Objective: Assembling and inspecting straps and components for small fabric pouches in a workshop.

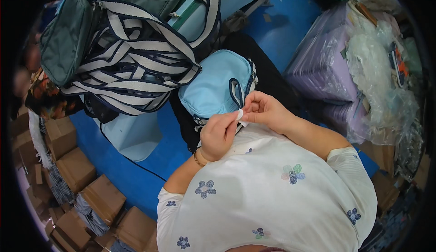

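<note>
On my lap rests a light blue zippered bag (211, 81), with a dark navy loop strap (236, 93) standing up from its edge beside my fingers. My left hand (217, 134) and my right hand (268, 112) meet at the bag's near side. Both are closed in a pinch, fingertips together on a small white piece (240, 114). It looks flat and rounded, but its exact kind is too small to tell. The bag's near edge is partly hidden behind my hands.
A heap of white-and-navy striped straps (136, 65) and dark green bags (68, 38) lies at upper left. Stacked lilac pieces (322, 61) under clear plastic stand at right. Cardboard boxes (102, 197) line the lower left. A black cable (129, 159) crosses the blue floor (175, 138).
</note>
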A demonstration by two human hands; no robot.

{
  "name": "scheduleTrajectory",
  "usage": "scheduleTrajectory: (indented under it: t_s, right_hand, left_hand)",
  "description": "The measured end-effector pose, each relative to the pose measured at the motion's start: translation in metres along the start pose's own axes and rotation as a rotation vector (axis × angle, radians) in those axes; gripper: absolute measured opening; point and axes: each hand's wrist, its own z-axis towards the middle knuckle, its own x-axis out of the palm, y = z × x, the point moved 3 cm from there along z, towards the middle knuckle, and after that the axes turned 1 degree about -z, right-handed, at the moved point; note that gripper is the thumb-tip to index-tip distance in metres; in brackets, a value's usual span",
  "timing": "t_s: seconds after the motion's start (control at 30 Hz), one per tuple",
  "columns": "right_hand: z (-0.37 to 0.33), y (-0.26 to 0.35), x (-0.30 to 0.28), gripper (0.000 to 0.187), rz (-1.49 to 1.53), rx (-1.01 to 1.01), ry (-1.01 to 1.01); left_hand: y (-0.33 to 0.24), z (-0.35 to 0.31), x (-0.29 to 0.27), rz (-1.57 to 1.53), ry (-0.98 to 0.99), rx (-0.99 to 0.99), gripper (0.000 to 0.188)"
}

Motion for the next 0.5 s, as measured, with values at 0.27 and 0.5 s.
scheduleTrajectory:
  t_s: [0.27, 0.5]
  right_hand:
    - [0.004, 0.009, -0.002, 0.033, -0.345, -0.003, -0.145]
    - [0.009, 0.023, -0.005, 0.034, -0.342, 0.047, -0.006]
  left_hand:
    - [0.013, 0.005, 0.001, -0.265, 0.075, -0.433, 0.015]
    - [0.010, 0.007, 0.001, -0.253, 0.157, -0.379, 0.015]
